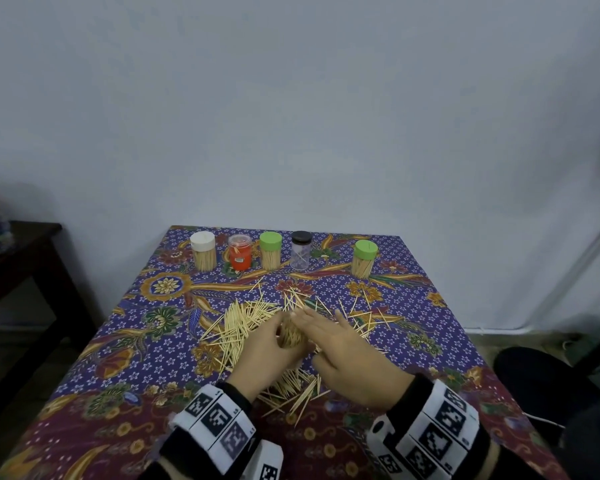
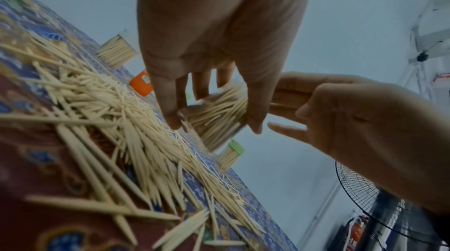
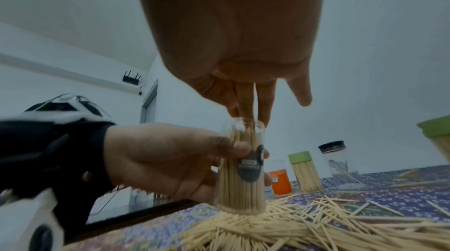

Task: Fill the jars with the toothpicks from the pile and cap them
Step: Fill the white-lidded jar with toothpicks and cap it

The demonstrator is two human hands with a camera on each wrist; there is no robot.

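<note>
A clear uncapped jar (image 1: pixel 291 336), packed with toothpicks, stands upright on the loose toothpick pile (image 1: pixel 243 320) in the middle of the patterned table. My left hand (image 1: pixel 274 336) grips the jar (image 3: pixel 241 178) round its side. My right hand (image 1: pixel 312 315) reaches over from the right. Its straight fingers (image 3: pixel 246 105) point down onto the toothpick tips at the jar mouth. In the left wrist view the jar (image 2: pixel 216 113) sits between my left hand's fingers, and the right hand (image 2: pixel 287 113) touches its top end.
Along the table's far edge stand a white-capped jar (image 1: pixel 203 251), an orange jar (image 1: pixel 239 252), a green-capped jar (image 1: pixel 270 250), a nearly empty black-capped jar (image 1: pixel 300 250) and another green-capped jar (image 1: pixel 363 258). A dark side table (image 1: pixel 21 258) stands at the left.
</note>
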